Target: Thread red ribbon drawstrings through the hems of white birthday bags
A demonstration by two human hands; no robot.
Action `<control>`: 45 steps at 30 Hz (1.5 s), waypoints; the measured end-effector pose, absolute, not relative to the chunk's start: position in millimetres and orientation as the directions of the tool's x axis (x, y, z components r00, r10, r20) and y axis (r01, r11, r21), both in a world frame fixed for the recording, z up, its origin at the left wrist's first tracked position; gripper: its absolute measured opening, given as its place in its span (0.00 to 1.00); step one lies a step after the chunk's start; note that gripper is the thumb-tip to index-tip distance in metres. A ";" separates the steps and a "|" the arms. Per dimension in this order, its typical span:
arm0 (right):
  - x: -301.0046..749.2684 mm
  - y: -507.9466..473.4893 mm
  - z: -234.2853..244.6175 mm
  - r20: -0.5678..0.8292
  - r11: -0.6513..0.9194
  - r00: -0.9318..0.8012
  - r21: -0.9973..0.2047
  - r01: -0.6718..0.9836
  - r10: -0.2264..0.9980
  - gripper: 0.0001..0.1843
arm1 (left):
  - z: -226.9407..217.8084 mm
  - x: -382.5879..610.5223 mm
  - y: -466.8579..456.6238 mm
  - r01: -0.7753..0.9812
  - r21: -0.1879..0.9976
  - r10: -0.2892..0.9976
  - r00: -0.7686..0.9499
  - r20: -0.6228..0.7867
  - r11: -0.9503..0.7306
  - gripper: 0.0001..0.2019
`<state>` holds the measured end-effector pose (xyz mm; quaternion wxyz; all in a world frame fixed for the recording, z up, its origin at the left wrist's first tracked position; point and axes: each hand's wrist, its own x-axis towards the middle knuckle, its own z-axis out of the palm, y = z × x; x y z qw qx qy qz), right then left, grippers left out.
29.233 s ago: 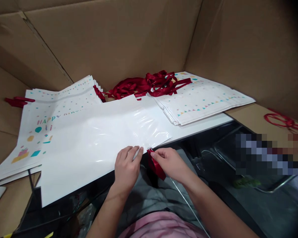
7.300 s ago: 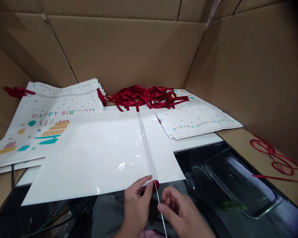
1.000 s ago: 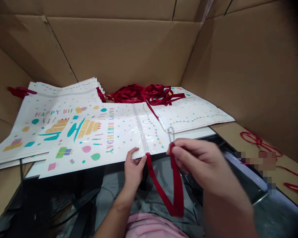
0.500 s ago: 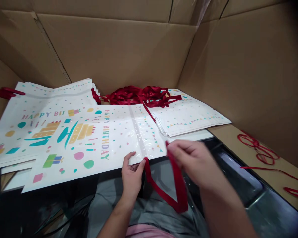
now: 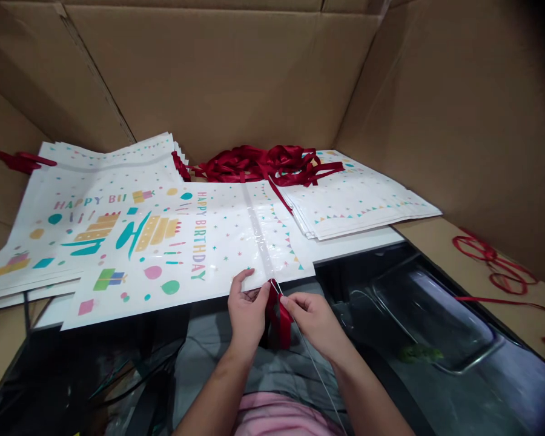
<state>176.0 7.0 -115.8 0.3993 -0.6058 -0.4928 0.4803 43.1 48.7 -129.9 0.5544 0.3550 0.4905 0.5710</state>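
Observation:
A flat white bag printed "HAPPY BIRTHDAY" lies on the white table, its clear channel strip running toward me. My left hand pinches the bag's near edge at the strip's end. My right hand is closed on a dark red ribbon and a thin metal wire, both held at the strip's opening. The ribbon hangs folded between my two hands.
A stack of printed bags lies at the left, another stack at the right. A heap of red ribbons sits at the back. Cardboard walls enclose the table. Loose red ribbon lies on cardboard at right.
My right hand has come down and in from the right, bringing the ribbon's loose end to the strip opening beside my left hand. The long hanging loop has folded up short.

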 end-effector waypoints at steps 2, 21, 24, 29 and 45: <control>173.9 10.8 -116.4 -0.179 -0.194 0.085 -0.952 0.235 0.980 0.26 | -129.9 42.6 47.3 -0.280 0.954 0.983 -0.112 -0.144 0.108 0.29; 162.7 19.9 -122.0 -0.124 -0.127 0.030 -0.982 0.141 0.992 0.25 | -146.2 36.8 32.9 -0.310 0.950 0.997 -0.045 -0.063 0.046 0.28; 165.4 19.7 -120.6 -0.119 -0.121 0.021 -0.981 0.153 0.993 0.25 | -144.7 34.4 33.5 -0.377 0.924 0.996 -0.036 -0.076 0.057 0.29; 167.8 20.3 -119.1 -0.171 -0.170 -0.007 -0.983 0.068 0.985 0.29 | -131.9 23.2 35.3 -0.436 0.886 0.986 0.025 -0.165 0.159 0.27; 164.5 18.0 -118.5 -0.218 -0.221 -0.046 -0.972 -0.078 0.975 0.29 | -186.6 11.2 24.4 -0.118 0.978 0.978 -0.142 0.154 -0.172 0.13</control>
